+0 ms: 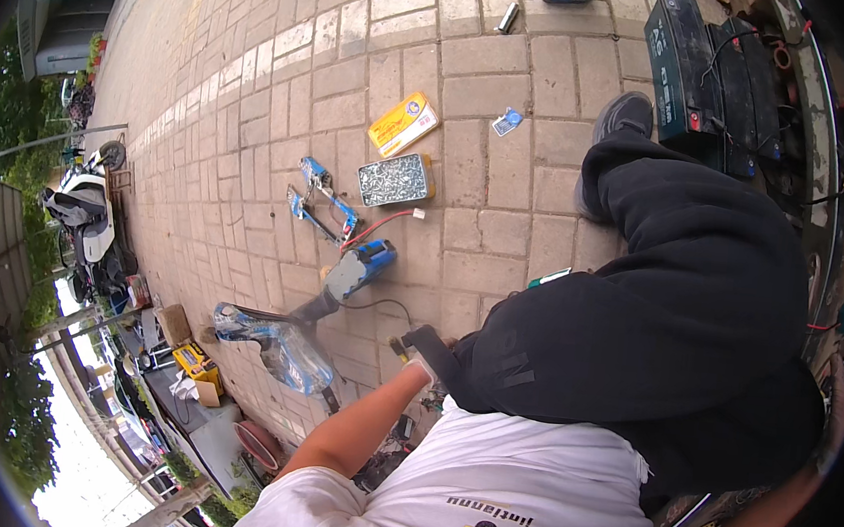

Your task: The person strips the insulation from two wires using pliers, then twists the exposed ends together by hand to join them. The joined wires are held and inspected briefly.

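Observation:
My left hand (420, 368) is low, beside my dark trouser leg, its fingers mostly hidden. At it is a black object (431, 351) with a brass-coloured end, whose kind I cannot make out. A thin dark cable (386, 304) runs near it from a blue and grey device (359, 269) on the paving. At the far right rim, my right hand (839, 405) has its fingers stretched out, next to the metal frame of a vehicle (822, 238). Its palm side is hard to see.
Ahead lie a container of small screws (394, 180), a yellow box (403, 123), blue plastic parts (317, 179) and a clear-and-blue plastic bag (284, 352). Black batteries (671, 85) stand by my foot at right. A white scooter (95, 220) is parked far left.

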A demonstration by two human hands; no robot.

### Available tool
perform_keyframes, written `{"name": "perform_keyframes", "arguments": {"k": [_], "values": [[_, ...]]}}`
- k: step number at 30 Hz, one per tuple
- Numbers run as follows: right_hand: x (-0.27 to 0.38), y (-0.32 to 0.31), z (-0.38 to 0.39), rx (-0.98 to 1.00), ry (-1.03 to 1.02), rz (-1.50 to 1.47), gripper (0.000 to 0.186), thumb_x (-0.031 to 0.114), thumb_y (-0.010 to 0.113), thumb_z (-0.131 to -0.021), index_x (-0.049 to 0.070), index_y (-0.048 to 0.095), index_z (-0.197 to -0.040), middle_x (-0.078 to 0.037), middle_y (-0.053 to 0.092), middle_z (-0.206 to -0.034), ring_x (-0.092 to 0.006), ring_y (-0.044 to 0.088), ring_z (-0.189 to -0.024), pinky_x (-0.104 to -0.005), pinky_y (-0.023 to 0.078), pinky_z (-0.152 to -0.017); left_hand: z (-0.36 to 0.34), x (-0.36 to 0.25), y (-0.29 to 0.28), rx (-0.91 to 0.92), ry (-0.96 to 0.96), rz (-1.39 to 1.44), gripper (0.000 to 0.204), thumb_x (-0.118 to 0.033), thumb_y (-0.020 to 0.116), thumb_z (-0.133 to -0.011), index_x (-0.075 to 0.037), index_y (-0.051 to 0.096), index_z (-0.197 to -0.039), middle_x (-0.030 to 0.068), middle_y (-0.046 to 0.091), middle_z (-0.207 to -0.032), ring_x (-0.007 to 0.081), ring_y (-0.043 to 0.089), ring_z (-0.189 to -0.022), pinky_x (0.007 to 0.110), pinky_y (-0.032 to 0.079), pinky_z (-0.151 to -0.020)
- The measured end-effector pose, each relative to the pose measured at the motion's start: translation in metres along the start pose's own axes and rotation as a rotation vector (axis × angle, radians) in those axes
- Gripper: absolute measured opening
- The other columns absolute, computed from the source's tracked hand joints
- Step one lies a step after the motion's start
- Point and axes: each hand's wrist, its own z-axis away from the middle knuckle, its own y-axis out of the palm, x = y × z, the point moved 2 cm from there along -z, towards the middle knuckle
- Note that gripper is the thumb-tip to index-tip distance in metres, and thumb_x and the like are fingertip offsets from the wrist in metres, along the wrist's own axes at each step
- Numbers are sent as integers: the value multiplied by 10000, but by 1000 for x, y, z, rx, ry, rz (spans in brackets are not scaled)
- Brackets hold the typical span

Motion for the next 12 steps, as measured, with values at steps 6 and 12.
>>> {"name": "perform_keyframes", "arguments": {"k": [6,12], "values": [[-100,-9,17,-32,233,-240,79,117,559,-926,44,547,-898,-27,532,-862,-109,475,-797,-241,395,-762,-12,44,63,-300,461,86,230,-168,575,-857,-8,683,-982,167,699,-926,353,660,-922,392,517,-820],[-87,10,18,-47,241,-357,140,137,534,-950,40,547,-850,-24,545,-834,-95,488,-755,-240,403,-715,-9,35,52,-162,366,-111,153,-123,549,-836,-69,673,-907,198,680,-947,360,661,-877,394,528,-788]]}}
